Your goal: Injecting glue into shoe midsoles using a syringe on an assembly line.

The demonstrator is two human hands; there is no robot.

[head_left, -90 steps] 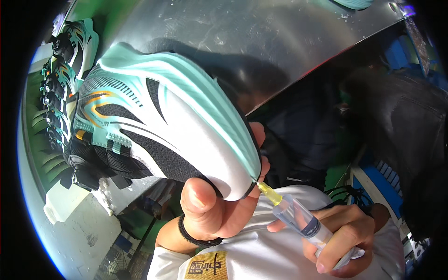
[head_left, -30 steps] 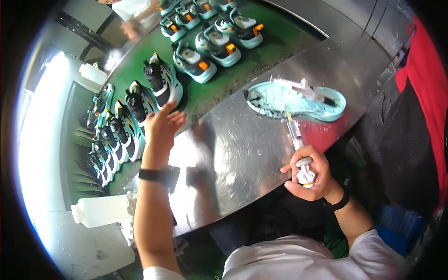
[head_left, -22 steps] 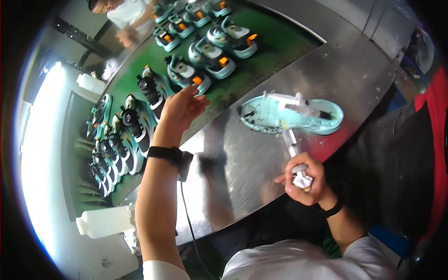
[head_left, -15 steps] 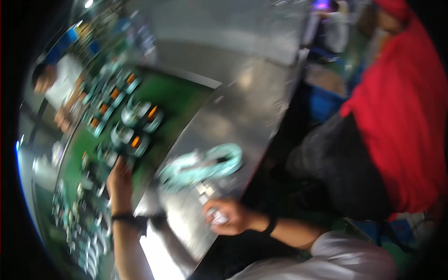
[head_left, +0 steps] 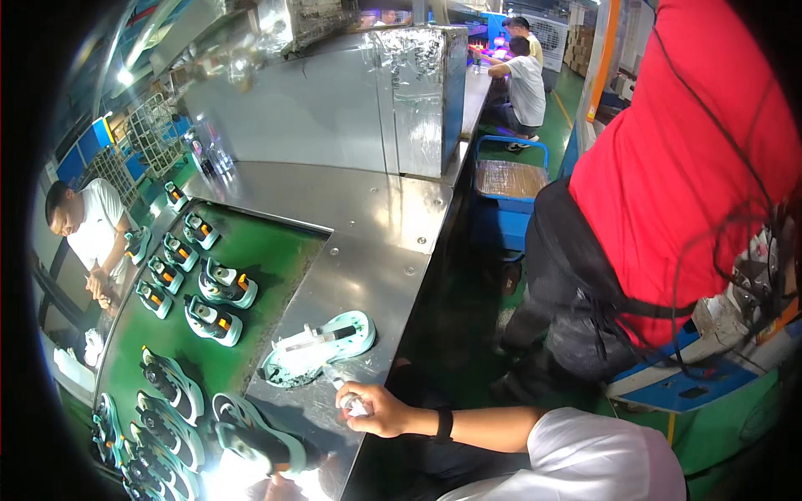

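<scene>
My right hand (head_left: pixel 376 410) is closed around a crumpled white wad (head_left: pixel 357 406) above the metal table edge. A pale, narrow piece (head_left: pixel 336 376) shows just beyond its fingers; I cannot tell whether it is held. Past that hand a teal shoe sole (head_left: pixel 357 340) lies on the metal, with a slim dark and white tool (head_left: pixel 327 336) across it. At the bottom, my left hand (head_left: pixel 280 488), blurred and partly cut off, grips a dark shoe with a teal sole (head_left: pixel 251 436) at its near end. Strong glare lies beside it.
Several teal-soled shoes (head_left: pixel 219 284) stand on the green conveyor belt (head_left: pixel 251 238). A co-worker in white (head_left: pixel 100 225) is across the belt at left. Close on my right stands a person in red (head_left: pixel 677 167). A blue cart (head_left: pixel 501 217) and a metal cabinet (head_left: pixel 317 108) are farther off.
My left hand has come back from the belt toward me, now with a shoe in it. The right hand stays closed on the white wad. The view has turned and sharpened.
</scene>
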